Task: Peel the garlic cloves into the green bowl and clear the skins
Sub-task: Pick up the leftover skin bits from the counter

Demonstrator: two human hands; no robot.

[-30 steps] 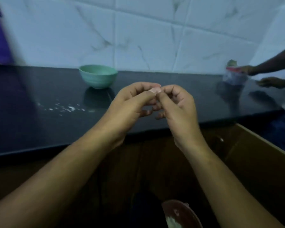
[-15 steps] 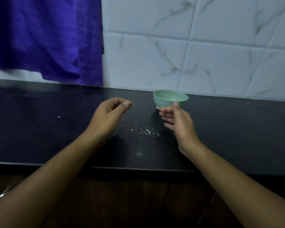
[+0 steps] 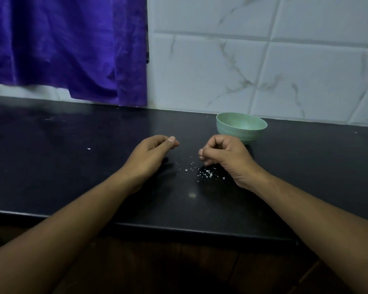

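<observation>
- The dark surface [image 3: 72, 166] carries everything.
- The green bowl [image 3: 241, 126] stands upright near the wall, just beyond the right hand. No clove shows inside it from here.
- The right hand [image 3: 223, 155] has its grip curled tight, knuckles up; whether it encloses anything is hidden.
- The left hand [image 3: 151, 154] presses thumb to forefinger, contents unclear, and is farther from the bowl.
- The skins [image 3: 206, 172], fine white flakes, lie just beneath the right fingertips, so that hand is likely the one to gather them.

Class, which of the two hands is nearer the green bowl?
The right hand: it is just in front of the green bowl, while the left hand lies farther left, beyond the scattered skin flecks.
</observation>
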